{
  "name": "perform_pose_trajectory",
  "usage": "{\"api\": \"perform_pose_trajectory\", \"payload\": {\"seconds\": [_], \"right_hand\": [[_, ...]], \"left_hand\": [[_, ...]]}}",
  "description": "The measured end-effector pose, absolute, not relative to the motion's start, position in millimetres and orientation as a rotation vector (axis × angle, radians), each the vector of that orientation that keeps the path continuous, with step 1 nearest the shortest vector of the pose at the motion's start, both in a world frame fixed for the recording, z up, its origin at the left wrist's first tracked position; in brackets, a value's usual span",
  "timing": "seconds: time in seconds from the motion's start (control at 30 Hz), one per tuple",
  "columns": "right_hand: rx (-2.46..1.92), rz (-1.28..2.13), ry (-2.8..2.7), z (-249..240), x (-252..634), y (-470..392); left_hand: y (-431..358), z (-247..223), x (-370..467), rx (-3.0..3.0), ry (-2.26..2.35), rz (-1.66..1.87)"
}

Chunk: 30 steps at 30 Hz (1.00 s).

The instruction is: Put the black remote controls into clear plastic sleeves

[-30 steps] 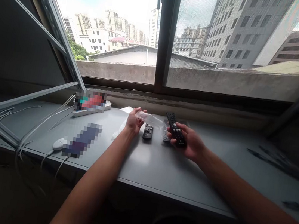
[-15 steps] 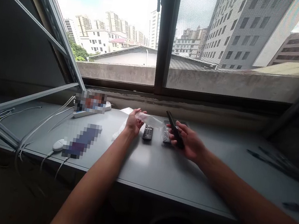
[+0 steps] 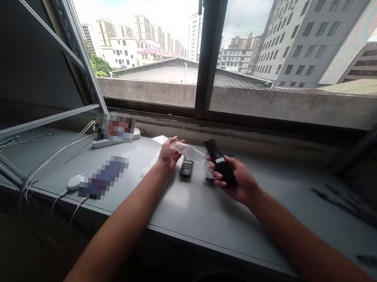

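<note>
My left hand [image 3: 169, 154] pinches one end of a clear plastic bag [image 3: 190, 151], which stretches to the right above the table. In my right hand [image 3: 236, 179] is a black remote control [image 3: 221, 161], tilted, its back with a small white label facing me. Between the hands a second black remote [image 3: 186, 167] lies on the table, its buttons up and its top end under the bag. Another dark item [image 3: 209, 176] in clear wrap lies partly hidden behind my right hand.
White paper or plastic [image 3: 150, 166] lies left of my left hand. Further left are a power strip [image 3: 117, 141], a blurred-out flat object [image 3: 103, 179], a white round charger [image 3: 73, 182] and cables. Black cables [image 3: 349, 209] lie at the right. A window stands behind the table [image 3: 176, 215].
The remote in my right hand has turned from its narrow side to show its back and label. My left hand and the bag have hardly moved.
</note>
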State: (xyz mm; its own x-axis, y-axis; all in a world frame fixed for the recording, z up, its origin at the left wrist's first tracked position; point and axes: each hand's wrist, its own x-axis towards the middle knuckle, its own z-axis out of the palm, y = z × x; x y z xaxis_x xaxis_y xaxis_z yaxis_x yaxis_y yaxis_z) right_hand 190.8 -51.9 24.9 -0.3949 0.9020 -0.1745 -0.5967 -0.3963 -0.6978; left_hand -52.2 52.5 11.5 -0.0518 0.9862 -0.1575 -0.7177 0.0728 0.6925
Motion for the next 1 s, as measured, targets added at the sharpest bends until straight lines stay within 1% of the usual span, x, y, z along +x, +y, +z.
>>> {"api": "perform_pose_trajectory", "payload": {"seconds": [0.27, 0.4, 0.53, 0.7, 0.77, 0.87, 1.0], "right_hand": [[-0.752, 1.715, -0.805, 14.9, 188.9, -47.7], [-0.755, 1.566, -0.983, 7.2, 186.8, -45.6], [-0.746, 1.224, -1.245, 5.1, 182.1, -49.1], [-0.658, 0.699, -1.568, 7.8, 179.2, -58.0], [-0.637, 0.556, -1.661, 8.5, 179.7, -59.5], [-0.636, 0.477, -1.722, 8.5, 180.8, -59.9], [-0.611, 0.493, -1.75, 7.2, 181.5, -59.7]], "left_hand": [[57.7, 9.8, -58.3, 0.378, 0.707, 1.482], [57.3, 11.4, -58.6, 0.343, 0.709, 1.484], [53.9, 14.9, -57.0, 0.342, 0.705, 1.476], [51.7, 17.2, -56.5, 0.338, 0.713, 1.483], [52.7, 16.1, -57.2, 0.346, 0.71, 1.483], [54.8, 13.6, -58.5, 0.36, 0.712, 1.482], [55.4, 12.7, -58.7, 0.363, 0.71, 1.477]]}}
